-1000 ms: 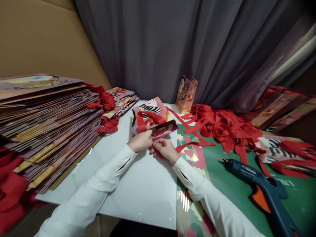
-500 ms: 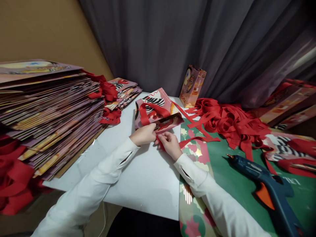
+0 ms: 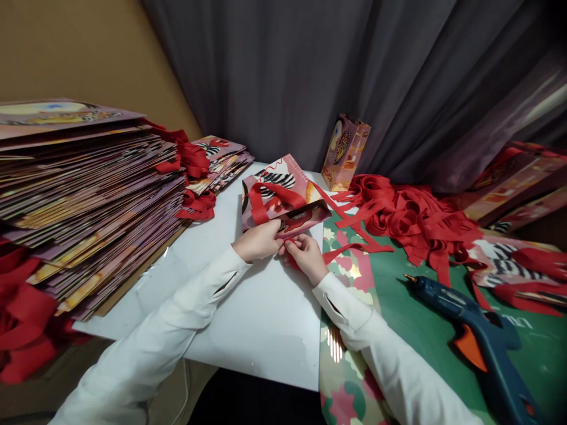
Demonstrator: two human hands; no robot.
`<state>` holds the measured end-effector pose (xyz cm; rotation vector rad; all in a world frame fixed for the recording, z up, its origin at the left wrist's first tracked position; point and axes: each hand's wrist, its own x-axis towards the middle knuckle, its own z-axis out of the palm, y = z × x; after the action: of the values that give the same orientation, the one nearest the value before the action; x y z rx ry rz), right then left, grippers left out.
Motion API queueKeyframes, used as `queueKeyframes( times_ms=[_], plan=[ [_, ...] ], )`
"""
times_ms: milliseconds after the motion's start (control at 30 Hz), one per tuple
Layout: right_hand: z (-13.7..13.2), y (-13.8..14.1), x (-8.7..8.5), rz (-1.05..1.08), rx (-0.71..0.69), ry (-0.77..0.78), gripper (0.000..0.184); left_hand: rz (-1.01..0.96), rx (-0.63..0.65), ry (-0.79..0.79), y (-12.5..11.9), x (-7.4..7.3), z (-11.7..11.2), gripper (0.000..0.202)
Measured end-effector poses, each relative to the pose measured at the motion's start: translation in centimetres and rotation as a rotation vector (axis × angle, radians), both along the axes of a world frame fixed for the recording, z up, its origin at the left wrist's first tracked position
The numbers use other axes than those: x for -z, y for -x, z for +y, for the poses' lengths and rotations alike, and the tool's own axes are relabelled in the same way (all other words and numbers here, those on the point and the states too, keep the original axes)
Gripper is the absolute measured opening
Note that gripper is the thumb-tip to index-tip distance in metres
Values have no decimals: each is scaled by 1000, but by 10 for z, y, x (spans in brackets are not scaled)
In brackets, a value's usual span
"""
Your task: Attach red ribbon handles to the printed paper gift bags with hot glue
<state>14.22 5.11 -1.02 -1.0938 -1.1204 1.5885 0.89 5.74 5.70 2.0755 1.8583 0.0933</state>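
A pink paper gift bag (image 3: 310,184) with a zebra-stripe print lies on the white table, its opening toward me. A loop of red ribbon (image 3: 257,203) crosses its upper face. My left hand (image 3: 261,239) is closed on the near edge of the bag's mouth, with its fingertips partly hidden. Close beside it, my right hand (image 3: 308,255) pinches a piece of red ribbon against the bag's near edge. The two hands' fingertips nearly meet there.
A tall stack of flat printed bags (image 3: 101,195) fills the left. Tangled red ribbons (image 3: 411,218) lie at right, near a blue glue gun (image 3: 465,313) on a green sheet (image 3: 411,348). One small bag (image 3: 345,153) stands upright by the grey curtain (image 3: 274,77).
Both hands stay at the bag's near edge, with only small finger movements at the ribbon. The whole view has shifted slightly.
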Motion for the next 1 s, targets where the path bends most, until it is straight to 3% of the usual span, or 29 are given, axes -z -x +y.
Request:
queueKeyframes(
  times_ms=[533,767,1000],
  plan=[
    [-13,13,1,-226,278,-56,6,-93,55,-40,-3,1,-1,20],
    [-11,7,6,-86,163,-140,13,-156,10,-70,-8,6,-3,23],
    [-7,6,4,-18,145,-74,19,-254,43,-110,-3,6,0,29]
  ],
)
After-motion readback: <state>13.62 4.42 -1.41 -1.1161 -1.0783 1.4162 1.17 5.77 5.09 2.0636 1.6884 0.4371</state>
